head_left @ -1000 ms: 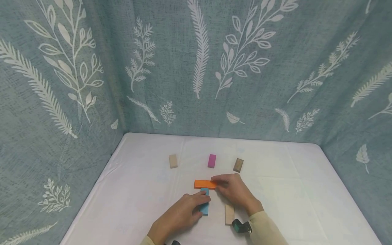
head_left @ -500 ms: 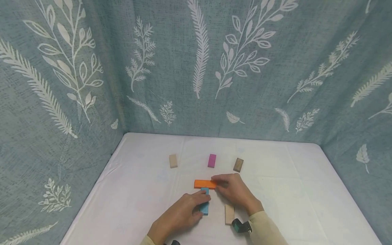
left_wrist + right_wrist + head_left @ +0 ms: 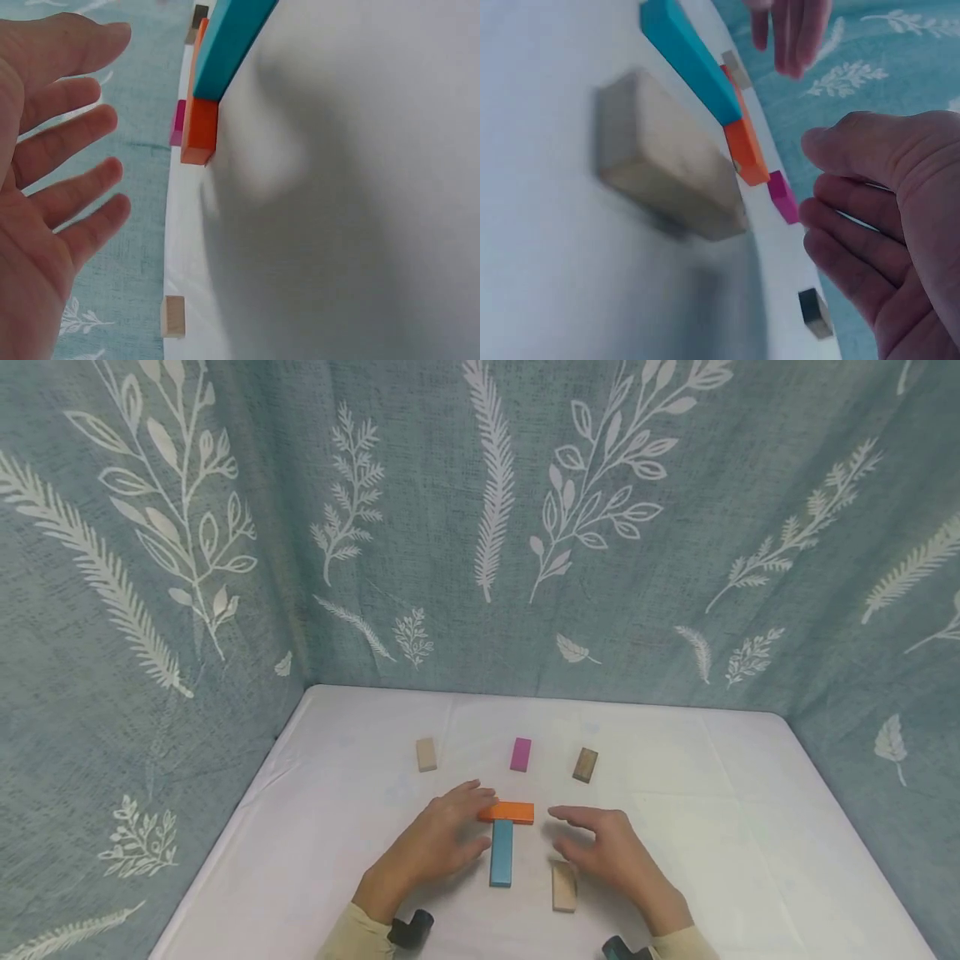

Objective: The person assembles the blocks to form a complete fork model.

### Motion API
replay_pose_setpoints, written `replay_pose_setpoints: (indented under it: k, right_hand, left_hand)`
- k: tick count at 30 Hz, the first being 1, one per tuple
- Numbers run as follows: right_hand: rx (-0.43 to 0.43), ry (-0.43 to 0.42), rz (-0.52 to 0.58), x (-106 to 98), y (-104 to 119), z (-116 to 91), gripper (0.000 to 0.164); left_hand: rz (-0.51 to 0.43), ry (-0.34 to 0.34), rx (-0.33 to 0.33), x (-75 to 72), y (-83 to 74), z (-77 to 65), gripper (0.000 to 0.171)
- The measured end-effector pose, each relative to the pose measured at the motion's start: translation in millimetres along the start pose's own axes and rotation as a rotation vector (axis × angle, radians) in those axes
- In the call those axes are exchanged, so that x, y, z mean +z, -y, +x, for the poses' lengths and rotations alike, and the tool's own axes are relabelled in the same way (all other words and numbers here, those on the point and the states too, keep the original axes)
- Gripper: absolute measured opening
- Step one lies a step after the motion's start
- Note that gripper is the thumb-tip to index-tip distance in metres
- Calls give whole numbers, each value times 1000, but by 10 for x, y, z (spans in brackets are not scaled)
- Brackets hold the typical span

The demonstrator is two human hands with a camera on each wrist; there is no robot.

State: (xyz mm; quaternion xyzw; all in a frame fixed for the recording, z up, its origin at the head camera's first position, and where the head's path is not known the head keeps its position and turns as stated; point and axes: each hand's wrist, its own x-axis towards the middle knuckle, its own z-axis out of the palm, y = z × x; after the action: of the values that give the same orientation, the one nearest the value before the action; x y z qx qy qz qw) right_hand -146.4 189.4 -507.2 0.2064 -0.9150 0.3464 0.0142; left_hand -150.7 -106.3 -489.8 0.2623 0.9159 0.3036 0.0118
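Honestly, nothing's gripped: left hand [image 3: 442, 833] spread above the left end of the orange block [image 3: 515, 812], right hand [image 3: 615, 845] loosely curved near a pale block [image 3: 564, 888]. On the table [image 3: 712, 835], the blue block [image 3: 502, 853] meets orange end-on. Probably light, stiff wood; I'd pinch the long sides.

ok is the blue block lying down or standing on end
Lying down: in the head view the blue block stretches lengthwise along the table toward the orange block.
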Motion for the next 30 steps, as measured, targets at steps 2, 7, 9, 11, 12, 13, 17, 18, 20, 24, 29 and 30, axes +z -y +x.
replay_pose_setpoints:
  k: [2, 7, 9, 11, 12, 13, 17, 18, 20, 24, 29, 30]
  right_hand:
    - [-8, -8, -6, -31, 14, -132, 38]
    - [-17, -18, -28, -63, 66, -409, 39]
    - [-1, -4, -29, -56, 87, -493, 40]
    - [32, 19, -18, -40, 105, -562, 42]
    - [45, 31, -11, -30, 112, -591, 42]
    - [68, 46, -2, -20, 118, -616, 43]
    - [86, 45, 24, 40, 120, -679, 47]
    - [75, 34, 29, 58, 118, -687, 47]
    - [46, 6, 23, 94, 108, -698, 47]
    - [10, -34, -6, 164, 83, -710, 44]
    - [65, -25, -9, 223, 89, -729, 41]
    - [69, -25, -7, 231, 95, -735, 41]
  left_hand:
    - [-9, 5, 7, 4, 24, 49, 56]
    - [-44, 53, -10, 38, 69, 161, 56]
    - [-61, 91, -34, 54, 82, 202, 56]
    - [-76, 128, -53, 69, 92, 236, 56]
    - [-84, 144, -62, 78, 98, 249, 56]
    - [-88, 160, -67, 87, 104, 260, 56]
    - [-106, 203, -93, 114, 116, 281, 53]
    - [-110, 211, -101, 116, 115, 282, 53]
    - [-111, 219, -113, 122, 112, 288, 51]
    - [-113, 216, -109, 128, 101, 300, 47]
    - [-129, 208, -106, 137, 109, 293, 47]
    - [-133, 207, -109, 135, 108, 290, 47]
